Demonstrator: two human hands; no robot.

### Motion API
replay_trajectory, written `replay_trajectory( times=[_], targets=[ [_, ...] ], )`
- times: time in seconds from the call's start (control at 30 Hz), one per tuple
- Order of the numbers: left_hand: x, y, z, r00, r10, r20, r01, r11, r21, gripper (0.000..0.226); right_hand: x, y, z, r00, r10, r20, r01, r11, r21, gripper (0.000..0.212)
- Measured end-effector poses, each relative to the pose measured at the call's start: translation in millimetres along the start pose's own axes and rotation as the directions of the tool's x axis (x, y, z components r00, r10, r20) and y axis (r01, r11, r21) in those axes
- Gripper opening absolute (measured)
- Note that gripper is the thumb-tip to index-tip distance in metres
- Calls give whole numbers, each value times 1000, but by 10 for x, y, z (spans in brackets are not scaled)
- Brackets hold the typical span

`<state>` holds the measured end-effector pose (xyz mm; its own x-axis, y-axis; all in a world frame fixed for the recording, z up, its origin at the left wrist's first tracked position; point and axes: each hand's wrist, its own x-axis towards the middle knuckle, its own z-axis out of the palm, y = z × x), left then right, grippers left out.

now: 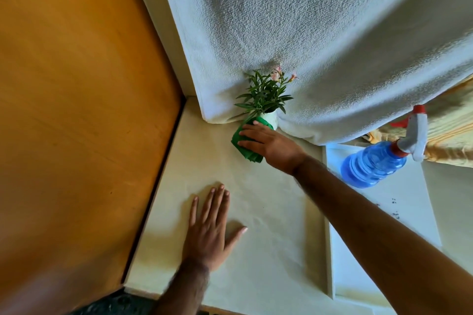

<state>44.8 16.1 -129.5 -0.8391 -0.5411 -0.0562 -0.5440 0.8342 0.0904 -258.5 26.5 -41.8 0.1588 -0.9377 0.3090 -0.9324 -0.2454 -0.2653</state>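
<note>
My right hand [268, 143] lies flat with straight fingers on a folded green cloth [239, 139], pressing it onto the cream countertop [268, 212] at the foot of a small white vase [270, 119]. The vase holds a green leafy plant [263, 93] with a few pink flowers. My left hand [210, 227] rests palm down on the countertop, fingers spread, nearer to me and to the left of the cloth. It holds nothing.
A blue spray bottle [373, 165] with a white and red trigger head lies on a white surface to the right. A white textured cloth [307, 33] hangs behind the vase. An orange wooden panel [76, 110] borders the countertop on the left.
</note>
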Motion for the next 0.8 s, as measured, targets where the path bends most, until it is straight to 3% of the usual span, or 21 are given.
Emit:
replay_trajectory(
  times=[0.13,0.3,0.43,0.57,0.8],
  targets=[
    [-2,-3,-3,1000,2,-3,-2,1000,7,100,-4,-81,142,995,85,61,-91,990,109,40],
    [-12,-1,-12,1000,7,-18,-7,1000,-4,97,10,-275,255,960,277,48,-279,917,284,58],
    [-15,-5,-26,1000,7,-26,-7,1000,-8,98,-45,-359,220,968,221,-118,-196,962,191,42],
    [-19,14,-39,999,17,-52,-17,1000,-2,97,-134,-194,73,937,222,-271,-203,975,95,30],
    [-2,26,-74,999,15,-37,-15,1000,16,96,-279,-12,116,948,234,-216,-206,968,144,38]
  ],
)
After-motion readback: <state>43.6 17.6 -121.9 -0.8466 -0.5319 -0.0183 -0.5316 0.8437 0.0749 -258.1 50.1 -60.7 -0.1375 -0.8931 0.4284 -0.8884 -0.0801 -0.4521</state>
